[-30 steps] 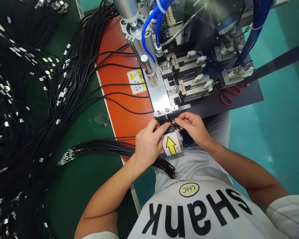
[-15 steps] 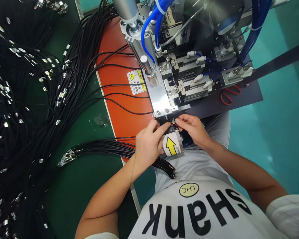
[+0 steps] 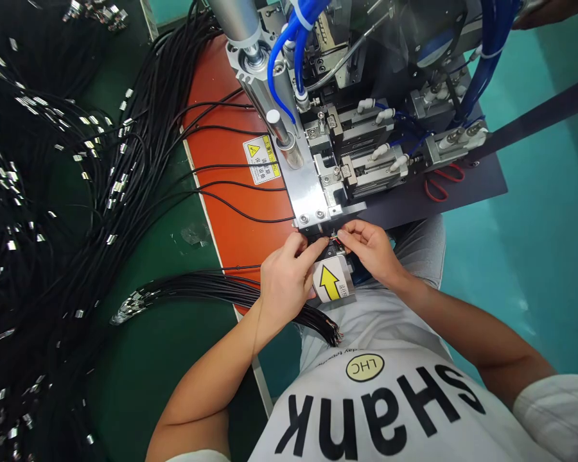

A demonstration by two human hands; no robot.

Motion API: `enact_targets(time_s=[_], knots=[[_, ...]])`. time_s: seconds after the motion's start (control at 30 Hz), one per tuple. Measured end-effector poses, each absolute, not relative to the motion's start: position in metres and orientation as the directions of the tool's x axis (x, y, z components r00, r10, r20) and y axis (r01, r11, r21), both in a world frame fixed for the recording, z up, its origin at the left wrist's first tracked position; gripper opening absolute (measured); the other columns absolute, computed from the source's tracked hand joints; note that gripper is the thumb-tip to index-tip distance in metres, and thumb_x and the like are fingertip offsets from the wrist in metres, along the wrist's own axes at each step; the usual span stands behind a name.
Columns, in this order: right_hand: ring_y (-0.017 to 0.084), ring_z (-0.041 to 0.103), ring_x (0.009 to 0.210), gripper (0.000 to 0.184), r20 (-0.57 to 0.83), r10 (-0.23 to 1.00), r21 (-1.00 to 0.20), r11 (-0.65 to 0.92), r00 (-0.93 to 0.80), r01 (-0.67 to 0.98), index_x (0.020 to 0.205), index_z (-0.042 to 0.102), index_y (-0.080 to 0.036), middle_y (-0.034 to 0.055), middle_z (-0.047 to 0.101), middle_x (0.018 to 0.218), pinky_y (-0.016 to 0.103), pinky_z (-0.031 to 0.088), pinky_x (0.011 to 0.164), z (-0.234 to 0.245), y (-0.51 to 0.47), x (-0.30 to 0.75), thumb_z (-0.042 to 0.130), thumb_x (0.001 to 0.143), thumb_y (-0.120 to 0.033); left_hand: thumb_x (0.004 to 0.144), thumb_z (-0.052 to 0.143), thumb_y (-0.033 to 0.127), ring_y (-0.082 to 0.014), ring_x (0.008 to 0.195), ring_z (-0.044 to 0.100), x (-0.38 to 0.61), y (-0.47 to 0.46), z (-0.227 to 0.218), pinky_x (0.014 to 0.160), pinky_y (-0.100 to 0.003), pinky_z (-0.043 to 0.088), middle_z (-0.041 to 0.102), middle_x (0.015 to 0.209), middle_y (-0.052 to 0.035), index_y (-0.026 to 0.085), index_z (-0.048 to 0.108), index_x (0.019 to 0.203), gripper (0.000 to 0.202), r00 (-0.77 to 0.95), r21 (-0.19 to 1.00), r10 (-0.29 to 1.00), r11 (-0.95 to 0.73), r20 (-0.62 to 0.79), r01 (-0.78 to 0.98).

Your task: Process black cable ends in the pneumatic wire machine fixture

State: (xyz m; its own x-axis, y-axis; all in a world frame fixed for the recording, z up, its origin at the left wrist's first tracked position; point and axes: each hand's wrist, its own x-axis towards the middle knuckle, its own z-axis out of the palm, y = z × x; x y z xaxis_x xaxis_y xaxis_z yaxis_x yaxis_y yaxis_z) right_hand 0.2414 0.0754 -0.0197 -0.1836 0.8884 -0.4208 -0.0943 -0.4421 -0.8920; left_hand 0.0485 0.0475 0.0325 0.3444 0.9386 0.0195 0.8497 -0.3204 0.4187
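The right hand [image 3: 373,253] pinches thin wires [image 3: 336,237] at the near end of the machine [image 3: 308,192]. The left hand [image 3: 286,276] sets its index fingertip at these wires; its grip cannot be told. The bundle [image 3: 197,284] crosses the right edge of the table [image 3: 164,359]. Since the earlier frame, both hands keep their pose; an unidentifiable brown shape [image 3: 556,13] appears at upper right.
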Motion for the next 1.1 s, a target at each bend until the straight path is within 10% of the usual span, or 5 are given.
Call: enact_targets(time_s=[0.7, 0.93, 1.1], knots=[[0.014, 0.055, 0.058, 0.026, -0.362, 0.928, -0.932, -0.358, -0.09, 0.055, 0.082, 0.055, -0.022, -0.002, 0.055, 0.065, 0.029, 0.044, 0.058, -0.017, 0.068, 0.234, 0.063, 0.091, -0.046, 0.096, 0.044, 0.016, -0.0151, 0.069, 0.053, 0.05, 0.047, 0.028, 0.058, -0.028, 0.036, 0.06, 0.087, -0.005, 0.025, 0.063, 0.129, 0.039, 0.445, 0.158, 0.884, -0.464, 0.141, 0.872], [0.017, 0.055, 0.072, 0.019, -0.133, 0.99, -0.908, -0.137, 0.038, 0.396, 0.081, 0.056, -0.023, 0.004, 0.057, 0.085, 0.031, 0.045, 0.068, -0.009, 0.064, 0.229, 0.057, 0.094, -0.037, 0.096, 0.045, 0.016, -0.0153, 0.07, 0.054, 0.052, 0.046, 0.029, 0.059, -0.031, 0.035, 0.065, 0.093, -0.007, 0.023, 0.062, 0.129, 0.038, 0.464, 0.107, 0.875, -0.479, 0.135, 0.871], [0.014, 0.052, 0.06, 0.027, -0.334, 0.94, -0.939, -0.325, -0.074, 0.112, 0.082, 0.054, -0.023, -0.0012, 0.055, 0.068, 0.03, 0.043, 0.06, -0.017, 0.068, 0.233, 0.06, 0.091, -0.048, 0.095, 0.046, 0.014, -0.0156, 0.072, 0.055, 0.051, 0.046, 0.028, 0.062, -0.031, 0.035, 0.064, 0.093, -0.007, 0.025, 0.062, 0.129, 0.039, 0.449, 0.127, 0.886, -0.462, 0.12, 0.878]])
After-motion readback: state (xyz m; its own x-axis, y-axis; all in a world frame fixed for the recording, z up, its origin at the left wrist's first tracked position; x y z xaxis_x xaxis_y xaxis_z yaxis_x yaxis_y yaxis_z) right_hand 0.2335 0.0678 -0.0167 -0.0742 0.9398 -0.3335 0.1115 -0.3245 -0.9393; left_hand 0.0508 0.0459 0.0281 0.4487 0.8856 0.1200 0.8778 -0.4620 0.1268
